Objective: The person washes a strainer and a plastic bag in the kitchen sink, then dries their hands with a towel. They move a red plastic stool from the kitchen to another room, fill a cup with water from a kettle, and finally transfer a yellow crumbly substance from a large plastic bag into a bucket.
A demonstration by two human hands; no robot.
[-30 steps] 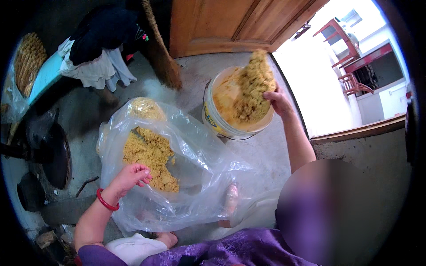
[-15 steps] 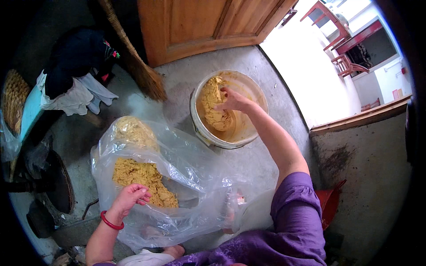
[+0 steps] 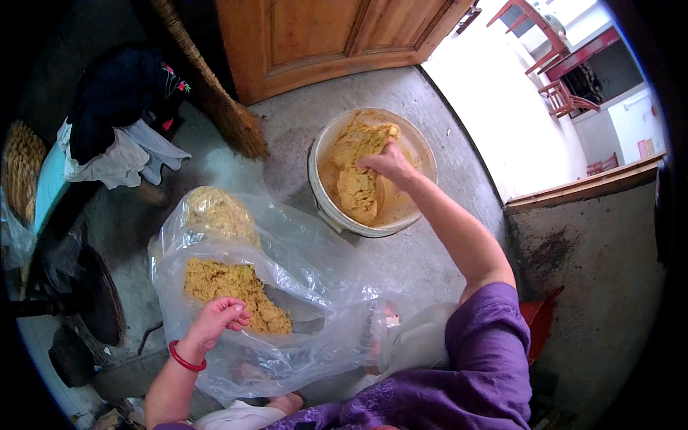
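A white bucket stands on the floor ahead of me, its inner wall smeared yellow. My right hand reaches into it and grips a piece of the thick yellow dough; some fingertips are hidden against the mass. Nearer, to the left, lies a large clear plastic bag with its mouth spread. Crumbly yellow dough shows in the opening, and a rounded lump shows through the film behind. Over the near edge of that dough hovers my left hand, thumb pressed to curled fingers; what they hold, if anything, is hidden.
Behind the bucket is a wooden door, with a straw broom leaning left of it. Dark and white cloths hang at the far left. A raised wooden sill borders the bright doorway at right. A red container stands by my right elbow.
My right hand has closed on the dough in the bucket and shifted slightly right, and the dough's upper part is pulled to the right. My left hand has barely moved.
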